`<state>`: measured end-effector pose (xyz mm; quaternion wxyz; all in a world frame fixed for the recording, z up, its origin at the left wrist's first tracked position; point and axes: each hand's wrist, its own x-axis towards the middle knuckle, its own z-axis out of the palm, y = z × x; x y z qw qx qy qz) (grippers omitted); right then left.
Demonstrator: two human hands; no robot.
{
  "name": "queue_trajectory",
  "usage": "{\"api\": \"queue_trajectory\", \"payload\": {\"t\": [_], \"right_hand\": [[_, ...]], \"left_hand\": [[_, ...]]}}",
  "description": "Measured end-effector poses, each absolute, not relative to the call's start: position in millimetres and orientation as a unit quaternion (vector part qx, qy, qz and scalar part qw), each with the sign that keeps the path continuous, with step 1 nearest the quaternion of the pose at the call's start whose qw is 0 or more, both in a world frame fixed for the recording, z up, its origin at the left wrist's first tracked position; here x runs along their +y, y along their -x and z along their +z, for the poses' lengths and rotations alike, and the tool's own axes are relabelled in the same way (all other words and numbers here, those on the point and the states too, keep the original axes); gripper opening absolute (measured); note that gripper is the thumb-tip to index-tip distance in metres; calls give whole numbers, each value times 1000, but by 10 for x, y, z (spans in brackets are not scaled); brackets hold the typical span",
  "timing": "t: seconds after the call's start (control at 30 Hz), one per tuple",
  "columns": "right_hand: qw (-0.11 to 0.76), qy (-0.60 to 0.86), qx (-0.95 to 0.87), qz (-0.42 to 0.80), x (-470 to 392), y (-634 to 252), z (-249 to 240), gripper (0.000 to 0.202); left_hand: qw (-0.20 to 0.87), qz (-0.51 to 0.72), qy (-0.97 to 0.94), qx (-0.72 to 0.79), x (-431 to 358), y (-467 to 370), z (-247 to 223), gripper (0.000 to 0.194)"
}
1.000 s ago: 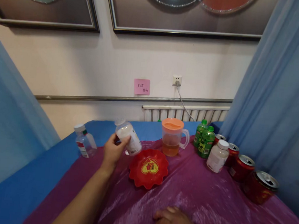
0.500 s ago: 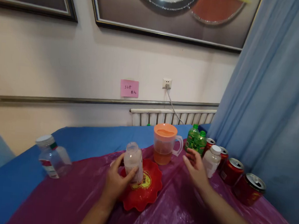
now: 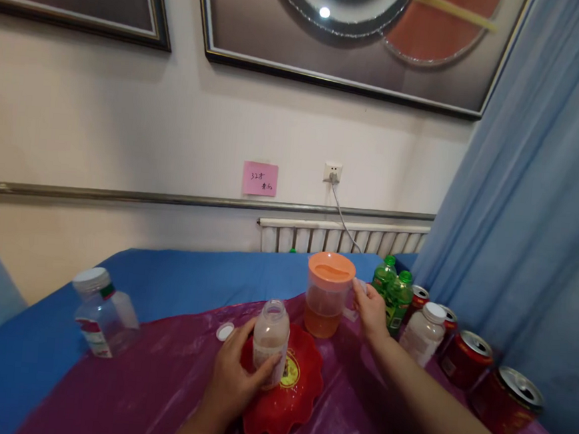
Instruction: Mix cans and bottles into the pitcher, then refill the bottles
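My left hand (image 3: 240, 373) is wrapped round an uncapped clear bottle (image 3: 270, 342), held upright over the left part of a red scalloped plate (image 3: 284, 410). Behind the plate stands a clear pitcher (image 3: 323, 313) with an orange lid and amber liquid low inside. At its right side, my right hand (image 3: 370, 309) has its fingers closed round the handle, which they partly cover. A white cap (image 3: 225, 331) lies on the purple sheet to the left of the bottle.
A capped clear bottle (image 3: 104, 316) stands at the left. Along the right are green bottles (image 3: 394, 292), a white-capped bottle (image 3: 423, 331) and several red cans (image 3: 466, 358). Purple plastic (image 3: 156, 380) covers part of the blue cloth (image 3: 189, 273). A blue curtain (image 3: 536, 196) hangs at the right.
My right hand has moved from open beside the pitcher onto its handle. The white cap has come into fuller view beside the held bottle. The whole view has shifted slightly.
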<state>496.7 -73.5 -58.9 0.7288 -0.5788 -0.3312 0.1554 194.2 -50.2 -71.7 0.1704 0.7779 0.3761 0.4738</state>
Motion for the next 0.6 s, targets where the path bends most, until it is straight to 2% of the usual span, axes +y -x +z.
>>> {"api": "queue_trajectory", "payload": {"t": [0.23, 0.6], "right_hand": [[751, 556, -316, 164, -851, -5095, -491, 59], [749, 526, -371, 156, -1328, -5351, 211, 52]], "left_hand": [[186, 468, -778, 375, -519, -1950, -738, 58], [195, 463, -794, 341, -595, -2006, -764, 60]]}}
